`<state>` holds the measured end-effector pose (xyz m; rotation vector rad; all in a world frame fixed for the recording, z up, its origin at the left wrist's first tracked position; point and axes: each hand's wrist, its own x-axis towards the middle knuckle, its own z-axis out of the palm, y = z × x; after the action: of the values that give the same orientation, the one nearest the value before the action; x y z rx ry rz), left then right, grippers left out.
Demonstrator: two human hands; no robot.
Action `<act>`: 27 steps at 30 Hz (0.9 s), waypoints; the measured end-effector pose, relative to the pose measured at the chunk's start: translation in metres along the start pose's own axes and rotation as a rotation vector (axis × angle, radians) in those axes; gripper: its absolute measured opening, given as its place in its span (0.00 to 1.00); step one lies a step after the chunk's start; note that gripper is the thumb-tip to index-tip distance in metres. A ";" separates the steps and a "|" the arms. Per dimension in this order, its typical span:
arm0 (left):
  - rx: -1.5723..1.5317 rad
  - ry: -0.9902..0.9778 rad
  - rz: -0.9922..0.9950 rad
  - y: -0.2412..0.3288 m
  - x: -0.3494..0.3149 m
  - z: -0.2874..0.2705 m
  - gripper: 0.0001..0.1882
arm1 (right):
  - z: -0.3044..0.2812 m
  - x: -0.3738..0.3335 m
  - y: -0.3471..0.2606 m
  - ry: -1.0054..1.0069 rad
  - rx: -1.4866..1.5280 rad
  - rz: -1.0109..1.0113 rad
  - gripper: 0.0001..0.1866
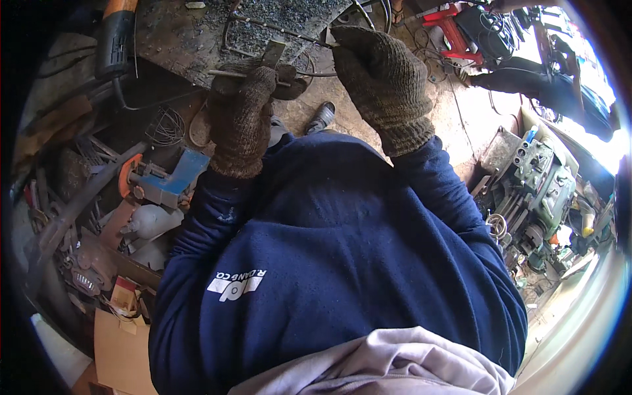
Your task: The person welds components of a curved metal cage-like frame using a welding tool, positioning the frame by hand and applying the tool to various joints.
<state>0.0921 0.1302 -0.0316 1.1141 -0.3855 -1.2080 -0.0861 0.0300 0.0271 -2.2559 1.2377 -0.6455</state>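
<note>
My left hand (242,122), in a worn brown knitted glove, is closed around a short flat metal piece (273,52) that sticks up past the fingers. A thin straight rod (227,74) crosses the same hand; what joins the two is hidden. My right hand (385,82), gloved alike, has its fingers closed at the end of a thin bent metal rod (283,30). This rod runs left from the glove over the table's edge and bends into a frame-like shape. The glove hides the right fingers' exact grip.
A dark, debris-strewn worktable (178,39) stands ahead. An orange and black power tool (115,46) hangs at its left. A blue vise-like tool (174,178) lies among scrap at left. Machinery (540,178) stands at right, a red frame (451,33) beyond. Another person's leg (526,82) shows.
</note>
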 end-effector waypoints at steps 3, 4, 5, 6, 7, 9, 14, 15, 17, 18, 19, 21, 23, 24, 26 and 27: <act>0.025 -0.018 -0.009 0.002 0.001 0.000 0.11 | 0.000 0.002 -0.004 0.034 -0.042 -0.016 0.15; 0.010 -0.037 -0.021 0.004 0.002 0.000 0.11 | 0.000 0.002 -0.005 0.014 -0.040 -0.007 0.14; -0.005 -0.056 -0.032 0.005 0.003 0.001 0.12 | 0.000 0.002 -0.005 -0.005 -0.037 0.002 0.14; -0.019 -0.070 -0.039 0.006 0.003 0.001 0.12 | -0.001 0.002 -0.006 -0.026 -0.032 0.006 0.14; -0.037 -0.047 -0.015 0.005 0.003 0.001 0.12 | -0.005 0.002 -0.011 -0.098 -0.065 0.028 0.14; -0.073 -0.005 0.030 0.002 0.003 0.003 0.13 | -0.019 0.006 -0.024 -0.242 -0.135 0.073 0.14; 0.092 -0.097 -0.013 0.014 0.002 0.002 0.14 | -0.010 -0.004 0.004 -0.024 0.152 0.142 0.14; 0.069 -0.106 -0.054 0.016 0.003 0.000 0.14 | -0.008 -0.001 0.001 -0.019 0.144 0.133 0.14; -0.013 -0.130 -0.086 0.014 0.005 -0.002 0.13 | -0.009 0.005 -0.008 -0.044 0.089 0.108 0.14; -0.071 -0.144 -0.077 0.012 0.005 -0.004 0.13 | -0.012 0.007 -0.015 -0.076 0.044 0.094 0.14; 0.036 -0.160 -0.022 0.010 0.006 -0.005 0.12 | -0.013 0.008 -0.019 -0.108 -0.001 0.080 0.14; 0.249 -0.194 0.088 0.010 0.008 -0.007 0.12 | -0.010 0.012 -0.019 -0.104 -0.033 0.012 0.13; 0.051 -0.148 0.007 0.014 0.003 0.001 0.14 | -0.006 0.015 -0.018 -0.073 -0.041 -0.030 0.13; -0.046 -0.126 -0.034 0.017 0.003 0.004 0.15 | -0.003 0.015 -0.018 -0.044 -0.031 -0.036 0.13; 0.335 -0.196 0.256 0.009 0.008 -0.005 0.17 | -0.002 0.017 -0.020 -0.019 -0.047 -0.050 0.14; 0.399 -0.223 0.314 0.007 0.009 -0.007 0.18 | -0.003 0.018 -0.021 -0.026 -0.073 -0.059 0.14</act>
<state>0.1048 0.1255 -0.0317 1.2028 -0.9693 -0.9995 -0.0658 0.0236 0.0457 -2.3609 1.2045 -0.5993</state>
